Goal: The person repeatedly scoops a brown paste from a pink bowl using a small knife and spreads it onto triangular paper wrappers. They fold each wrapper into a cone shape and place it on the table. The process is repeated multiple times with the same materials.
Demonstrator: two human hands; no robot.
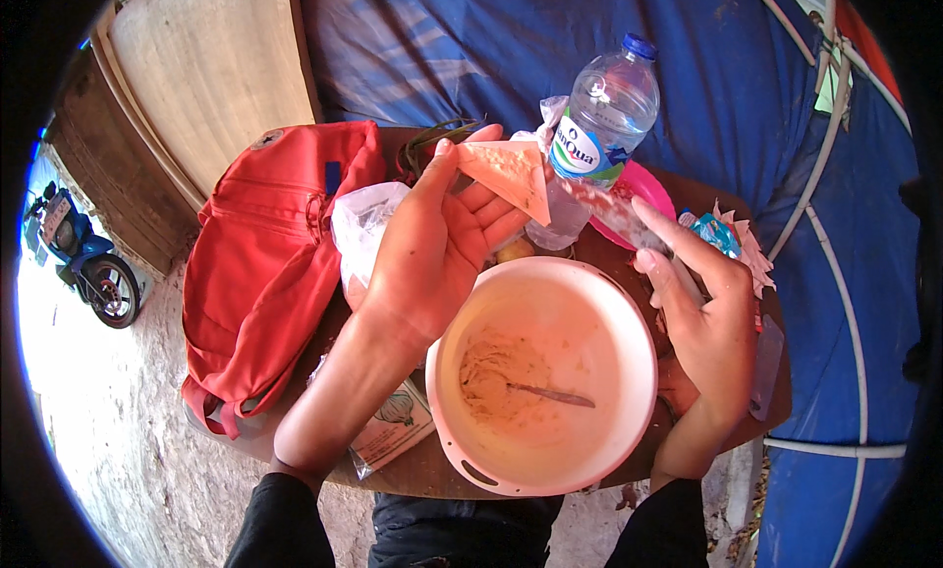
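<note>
My left hand [427,254] is turned palm up above the table. A triangular pale sheet [511,173] with a thin, lumpy orange-tinted paste on it rests on its fingers, the thumb at one corner. In my right hand [709,308] is a knife [614,212], its blade smeared whitish and pointing left toward the sheet, apart from it. Below both hands stands a wide white plastic bowl [643,371]. Sticky paste [483,379] clings to its left side, and a thin spoon-like utensil [555,395] lies in it.
A large water bottle [617,101] with a blue cap stands behind the bowl, beside a pink dish [643,187]. Left are a red backpack [280,254] and a clear plastic bag [361,224]. A printed packet [398,430] lies by the bowl. Blue tarpaulin [442,47] hangs behind the table.
</note>
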